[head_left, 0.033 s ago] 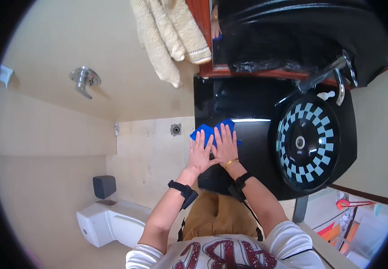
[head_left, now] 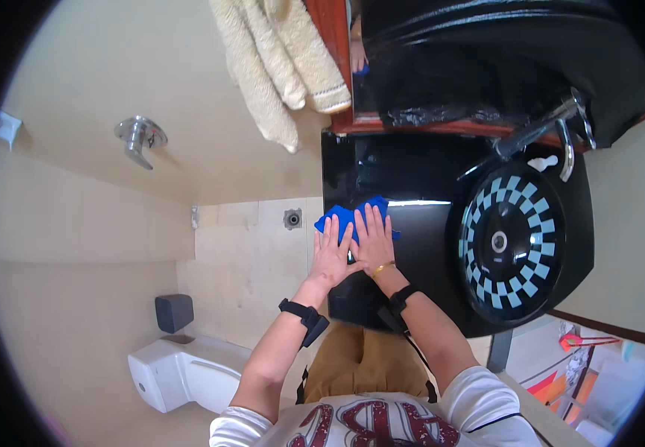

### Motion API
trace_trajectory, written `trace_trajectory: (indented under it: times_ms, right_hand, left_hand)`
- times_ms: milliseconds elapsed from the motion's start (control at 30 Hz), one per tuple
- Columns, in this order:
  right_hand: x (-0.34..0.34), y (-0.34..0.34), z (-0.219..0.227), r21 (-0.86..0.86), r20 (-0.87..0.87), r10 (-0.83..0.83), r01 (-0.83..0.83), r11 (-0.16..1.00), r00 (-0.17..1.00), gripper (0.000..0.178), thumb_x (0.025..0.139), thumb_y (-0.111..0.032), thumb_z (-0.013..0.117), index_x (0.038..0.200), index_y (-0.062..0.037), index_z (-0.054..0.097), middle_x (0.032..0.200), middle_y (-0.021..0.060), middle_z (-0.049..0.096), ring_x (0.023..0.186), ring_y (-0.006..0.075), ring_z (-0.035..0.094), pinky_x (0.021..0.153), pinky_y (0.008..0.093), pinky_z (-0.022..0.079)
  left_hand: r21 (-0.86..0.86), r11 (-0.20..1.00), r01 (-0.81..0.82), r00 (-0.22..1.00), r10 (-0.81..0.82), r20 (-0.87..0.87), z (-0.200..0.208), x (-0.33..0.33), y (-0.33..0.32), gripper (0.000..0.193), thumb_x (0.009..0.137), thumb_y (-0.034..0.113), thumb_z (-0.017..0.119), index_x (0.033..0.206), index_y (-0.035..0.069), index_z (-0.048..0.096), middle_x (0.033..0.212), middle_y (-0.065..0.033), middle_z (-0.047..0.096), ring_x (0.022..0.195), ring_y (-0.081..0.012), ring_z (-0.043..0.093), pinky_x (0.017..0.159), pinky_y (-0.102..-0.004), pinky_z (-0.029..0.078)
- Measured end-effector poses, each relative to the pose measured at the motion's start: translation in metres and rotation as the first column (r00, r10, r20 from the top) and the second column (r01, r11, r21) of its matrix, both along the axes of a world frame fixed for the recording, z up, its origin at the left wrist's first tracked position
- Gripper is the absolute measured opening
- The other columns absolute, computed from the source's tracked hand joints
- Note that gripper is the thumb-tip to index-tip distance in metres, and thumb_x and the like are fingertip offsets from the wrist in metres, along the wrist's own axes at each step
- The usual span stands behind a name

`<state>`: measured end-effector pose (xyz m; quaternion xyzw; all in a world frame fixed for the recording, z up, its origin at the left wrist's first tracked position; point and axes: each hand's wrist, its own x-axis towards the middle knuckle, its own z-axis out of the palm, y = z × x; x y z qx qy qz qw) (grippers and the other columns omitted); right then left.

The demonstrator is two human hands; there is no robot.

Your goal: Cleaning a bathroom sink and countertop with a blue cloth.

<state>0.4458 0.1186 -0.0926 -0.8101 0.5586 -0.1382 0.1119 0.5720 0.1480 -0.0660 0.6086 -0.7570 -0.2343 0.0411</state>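
A crumpled blue cloth [head_left: 345, 214] lies on the left part of a glossy black countertop [head_left: 423, 257]. My left hand [head_left: 331, 255] rests flat on its near side, fingers stretched out and spread. Beside it, my right hand [head_left: 373, 244] presses on the same cloth, also flat with fingers extended. The two thumbs meet or nearly meet between the hands. Under both palms and fingers, part of the cloth is hidden. Around my right wrist is a yellow bracelet [head_left: 383, 269], and black bands circle both forearms.
Right of my hands is a black basin [head_left: 520, 242] with a pale checkered ring, below a chrome faucet [head_left: 523, 138]. A small white object [head_left: 543, 162] stands by it. Cream towels [head_left: 277, 74] hang beyond the counter. To the left are a floor drain [head_left: 292, 218] and toilet [head_left: 169, 376].
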Motion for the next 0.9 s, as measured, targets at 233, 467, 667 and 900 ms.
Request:
trace_trajectory:
  times_ms: [233, 467, 667, 900]
  right_hand:
    - [0.017, -0.102, -0.006, -0.075, 0.036, 0.008, -0.005, 0.997, 0.999, 0.061, 0.078, -0.033, 0.050, 0.130, -0.0061, 0.032, 0.137, 0.0166, 0.025, 0.129, 0.0295, 0.017, 0.104, 0.0466, 0.010]
    - [0.012, -0.156, -0.010, -0.113, 0.039, 0.001, 0.003, 0.994, 0.999, 0.061, 0.077, -0.033, 0.050, 0.129, -0.0057, 0.032, 0.136, 0.0160, 0.026, 0.129, 0.0291, 0.018, 0.105, 0.0464, 0.009]
    - [-0.032, -0.156, -0.007, -0.104, 0.056, -0.034, 0.039, 0.994, 0.998, 0.063, 0.075, -0.032, 0.052, 0.129, -0.0049, 0.032, 0.135, 0.0174, 0.026, 0.129, 0.0296, 0.019, 0.105, 0.0455, 0.010]
    - [-0.122, -0.172, 0.009, 0.003, -0.187, -0.137, 0.141, 0.990, 0.973, 0.058, 0.084, -0.037, 0.038, 0.132, -0.0060, 0.028, 0.138, 0.0168, 0.022, 0.130, 0.0280, 0.016, 0.106, 0.0411, 0.004]
  left_hand:
    - [-0.006, 1.000, -0.025, 0.997, 0.026, 0.079, 0.004, 0.013, -0.102, 0.092, 0.069, 0.060, 0.054, 0.136, 0.007, 0.018, 0.141, -0.0218, 0.007, 0.132, -0.0340, 0.002, 0.102, -0.0529, 0.007]
    - [-0.019, 1.000, -0.014, 0.988, 0.017, 0.153, 0.000, 0.008, -0.159, 0.095, 0.068, 0.061, 0.054, 0.136, 0.007, 0.018, 0.141, -0.0214, 0.005, 0.131, -0.0347, 0.002, 0.103, -0.0516, 0.006]
    - [-0.017, 0.998, 0.052, 0.980, -0.048, 0.192, 0.004, -0.036, -0.166, 0.097, 0.066, 0.063, 0.054, 0.135, 0.005, 0.018, 0.141, -0.0216, 0.005, 0.131, -0.0355, 0.004, 0.103, -0.0511, 0.009]
    - [0.064, 0.986, 0.152, 0.986, -0.156, 0.056, 0.011, -0.124, -0.192, 0.087, 0.076, 0.064, 0.040, 0.136, 0.005, 0.018, 0.142, -0.0210, 0.002, 0.132, -0.0329, -0.001, 0.105, -0.0455, 0.005]
